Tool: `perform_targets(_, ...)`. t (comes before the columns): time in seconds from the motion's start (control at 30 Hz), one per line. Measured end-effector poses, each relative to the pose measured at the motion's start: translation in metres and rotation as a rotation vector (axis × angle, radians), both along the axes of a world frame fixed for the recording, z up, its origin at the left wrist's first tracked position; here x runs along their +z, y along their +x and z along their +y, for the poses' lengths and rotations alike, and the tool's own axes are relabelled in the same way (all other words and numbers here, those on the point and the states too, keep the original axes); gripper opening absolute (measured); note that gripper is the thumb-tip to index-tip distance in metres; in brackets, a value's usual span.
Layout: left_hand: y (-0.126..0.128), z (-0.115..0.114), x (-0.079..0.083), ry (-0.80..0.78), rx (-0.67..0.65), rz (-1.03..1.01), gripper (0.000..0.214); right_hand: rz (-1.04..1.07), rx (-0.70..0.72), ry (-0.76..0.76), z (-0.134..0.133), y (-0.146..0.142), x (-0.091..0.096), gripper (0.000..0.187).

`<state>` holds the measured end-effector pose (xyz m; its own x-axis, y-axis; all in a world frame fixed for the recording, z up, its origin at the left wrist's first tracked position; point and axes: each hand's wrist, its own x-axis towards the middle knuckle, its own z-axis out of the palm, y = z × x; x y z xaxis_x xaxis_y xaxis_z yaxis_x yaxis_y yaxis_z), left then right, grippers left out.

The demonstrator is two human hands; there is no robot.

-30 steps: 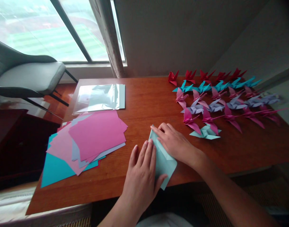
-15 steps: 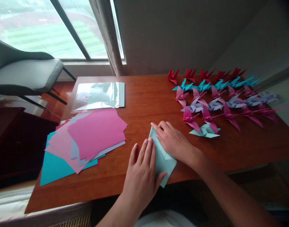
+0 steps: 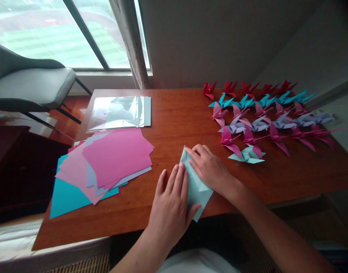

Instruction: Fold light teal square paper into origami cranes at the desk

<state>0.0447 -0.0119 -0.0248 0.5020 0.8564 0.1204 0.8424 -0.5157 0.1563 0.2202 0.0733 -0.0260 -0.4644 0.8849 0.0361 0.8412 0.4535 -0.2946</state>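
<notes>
A pale mint sheet of origami paper (image 3: 195,191), folded to a narrow point at its far end, lies at the table's front edge. My left hand (image 3: 170,199) rests flat along its left side, fingers stretched out and thumb across the lower part. At the upper right edge, near the tip, my right hand (image 3: 209,167) has thumb and index finger on the fold, with the other fingers curled. The right palm hides part of that edge. Just beyond my right hand sits a finished mint paper crane (image 3: 248,155).
Rows of paper cranes in red (image 3: 209,90), turquoise (image 3: 244,101), pink (image 3: 218,113), lavender (image 3: 259,124) and magenta (image 3: 229,140) stand at the right. Fanned coloured sheets (image 3: 119,157) lie left, below a clear packet of paper (image 3: 117,113). A chair (image 3: 34,85) stands by the window.
My right index fingertip has drawn back slightly from the paper's tip, along the folded edge, so the point now shows. My left hand stays on the sheet. The view has shifted slightly.
</notes>
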Motion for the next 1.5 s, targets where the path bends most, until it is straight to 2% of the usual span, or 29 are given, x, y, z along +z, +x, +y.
perform_targets(0.37, 0.001, 0.0, 0.002, -0.038, 0.007, 0.018, 0.075, -0.01, 0.016, -0.01, 0.002, -0.001, 0.001, 0.046)
perform_targets(0.7, -0.001, 0.008, 0.017, -0.125, -0.03, 0.025, 0.08, -0.063, 0.029, -0.002, 0.004, -0.003, 0.001, 0.048)
perform_targets(0.9, -0.01, 0.028, 0.033, -0.217, -0.087, -0.07, 0.076, -0.085, 0.041, 0.001, 0.004, -0.002, 0.001, 0.048)
perform_targets(1.03, -0.017, 0.049, 0.036, -0.269, -0.131, -0.09, 0.044, -0.094, 0.031, -0.008, 0.004, -0.003, 0.002, 0.047)
perform_targets(1.1, -0.02, 0.062, 0.034, -0.302, -0.122, -0.113, 0.034, -0.099, 0.029, -0.008, 0.004, -0.003, 0.003, 0.047)
perform_targets(1.2, -0.024, 0.084, 0.031, -0.336, -0.179, -0.117, 0.023, -0.113, 0.029, -0.01, 0.004, -0.004, 0.004, 0.047)
perform_targets(1.3, -0.026, 0.101, 0.026, -0.355, -0.209, -0.153, 0.022, -0.117, 0.029, -0.016, 0.004, -0.004, 0.005, 0.048)
perform_targets(1.5, -0.025, 0.106, 0.013, -0.314, -0.236, -0.239, 0.02, -0.113, 0.032, -0.031, 0.004, -0.003, 0.004, 0.048)
